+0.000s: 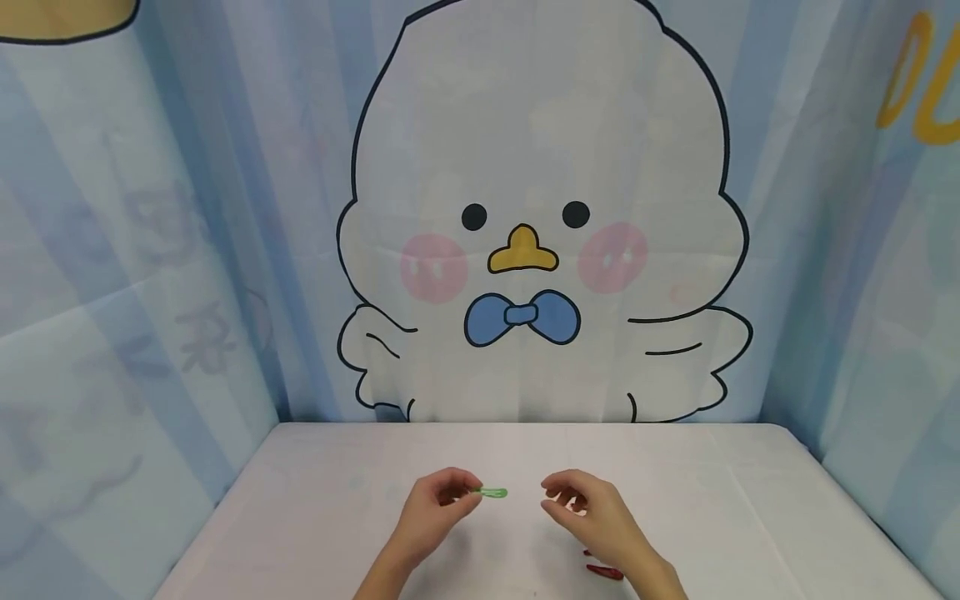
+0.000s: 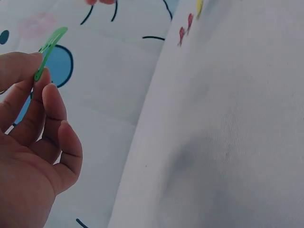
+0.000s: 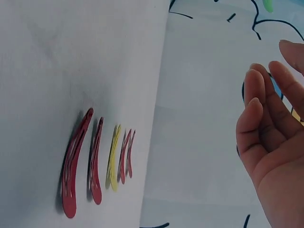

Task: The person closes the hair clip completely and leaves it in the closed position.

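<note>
A green snap hair clip (image 1: 493,492) is pinched between the thumb and fingertips of my left hand (image 1: 435,510), held above the white table. In the left wrist view the clip (image 2: 51,53) points up and away from the fingertips. My right hand (image 1: 592,512) hovers to the right of the clip, apart from it, fingers loosely bent with nothing between them. Below that hand lie dark red hair clips (image 1: 604,572), partly hidden by it in the head view. The right wrist view shows a row with a yellow clip (image 3: 113,159) among several red clips (image 3: 71,166).
The white tabletop (image 1: 337,475) runs back to a curtain (image 1: 525,375) printed with a white duck wearing a blue bow tie. Pale blue striped curtains (image 1: 112,250) also hang at both sides.
</note>
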A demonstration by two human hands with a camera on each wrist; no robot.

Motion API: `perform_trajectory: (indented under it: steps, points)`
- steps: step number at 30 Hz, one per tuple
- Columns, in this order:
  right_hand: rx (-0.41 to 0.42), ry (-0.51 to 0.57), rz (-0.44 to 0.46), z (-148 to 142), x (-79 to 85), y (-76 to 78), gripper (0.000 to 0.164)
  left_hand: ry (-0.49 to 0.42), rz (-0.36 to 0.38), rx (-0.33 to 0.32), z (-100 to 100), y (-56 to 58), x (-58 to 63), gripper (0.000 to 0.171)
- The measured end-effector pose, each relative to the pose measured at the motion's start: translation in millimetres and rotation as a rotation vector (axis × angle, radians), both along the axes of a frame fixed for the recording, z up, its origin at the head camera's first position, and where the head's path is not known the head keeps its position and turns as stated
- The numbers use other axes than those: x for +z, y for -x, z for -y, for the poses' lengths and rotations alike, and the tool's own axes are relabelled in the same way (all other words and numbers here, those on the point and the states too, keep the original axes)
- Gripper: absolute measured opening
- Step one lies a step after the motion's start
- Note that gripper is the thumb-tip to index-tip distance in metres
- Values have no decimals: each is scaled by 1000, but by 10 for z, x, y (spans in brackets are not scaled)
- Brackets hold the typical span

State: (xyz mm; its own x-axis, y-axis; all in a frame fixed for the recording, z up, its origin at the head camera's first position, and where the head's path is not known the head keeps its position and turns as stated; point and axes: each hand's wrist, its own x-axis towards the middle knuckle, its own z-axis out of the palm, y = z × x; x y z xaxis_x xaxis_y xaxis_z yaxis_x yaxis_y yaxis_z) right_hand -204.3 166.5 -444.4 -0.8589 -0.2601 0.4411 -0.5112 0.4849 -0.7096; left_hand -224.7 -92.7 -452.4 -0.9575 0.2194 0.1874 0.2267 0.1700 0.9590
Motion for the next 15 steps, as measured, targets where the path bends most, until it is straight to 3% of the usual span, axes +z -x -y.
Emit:
perform_trajectory:
  steps: [6,15]
  points:
    - [69,51,-26,141,-36,-9,15,-5,0,-35,-120,-58,-28,11]
    - [110,57,75,227,-54,-39,10,-55,12,-76,-219,-134,-86,12]
